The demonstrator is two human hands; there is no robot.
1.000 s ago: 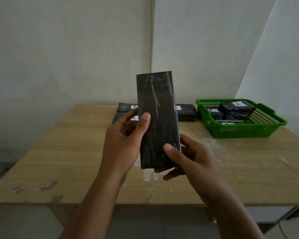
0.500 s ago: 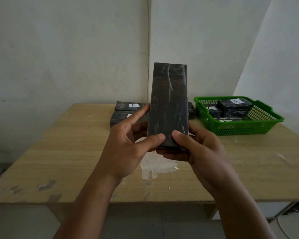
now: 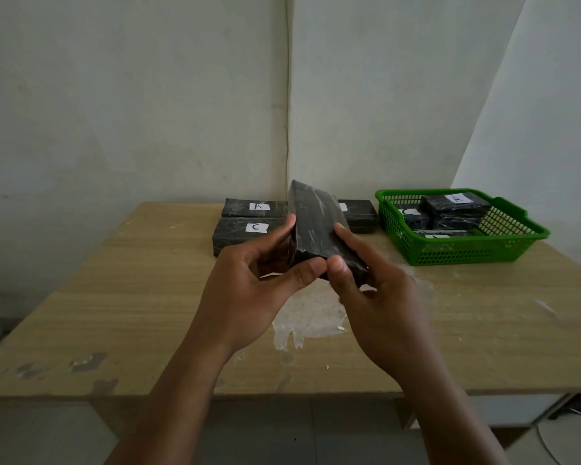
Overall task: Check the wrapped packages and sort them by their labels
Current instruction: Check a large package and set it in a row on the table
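Note:
Both hands hold one long black wrapped package above the middle of the table, tilted away from me with no label showing on the side I see. My left hand grips its near left edge, thumb on the near end. My right hand grips the near right edge, thumb beside the left thumb. Behind it lie a package labelled A, a package labelled C and a third package with its label half hidden. A green basket at the back right holds several packages, the top one labelled A.
The wooden table has a white paint smear under my hands and worn patches near the front edge. White walls close off the back and right. Cables lie on the floor at the lower right.
The package has tipped from upright to leaning away and has come lower toward the table. Both hands slid to its near end, and the A and C labels behind it are uncovered.

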